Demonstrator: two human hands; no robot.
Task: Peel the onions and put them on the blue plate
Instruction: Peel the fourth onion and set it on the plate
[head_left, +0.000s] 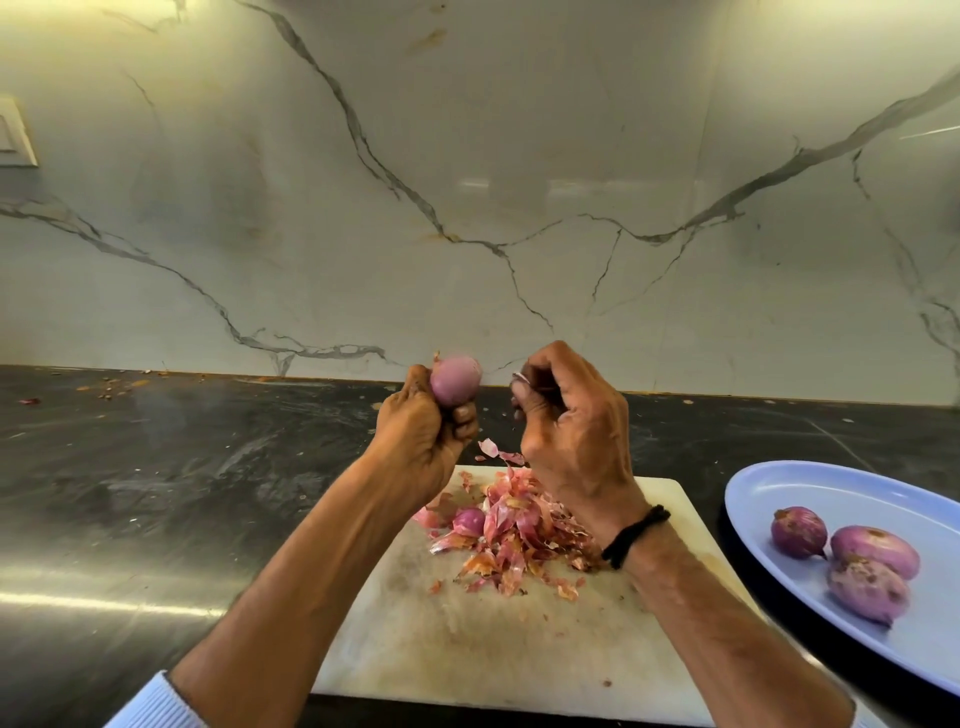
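My left hand (423, 441) grips a purple onion (456, 380), held up above the far edge of the white cutting board (467, 639). Just to its right, my right hand (566, 421) has curled fingers that pinch a small scrap of onion skin (519, 378). A pile of pink and orange peels (514, 525) lies on the board below both hands, with another onion (469, 521) partly buried in it. The blue plate (810, 493) sits at the right and holds three peeled onions (798, 531) (875, 550) (867, 590).
The board lies on a dark stone counter (182, 467). A white marble backsplash (467, 208) rises behind it. Small peel scraps (111, 387) are scattered along the counter's far left edge. Loose peel pieces (488, 448) lie just beyond the board.
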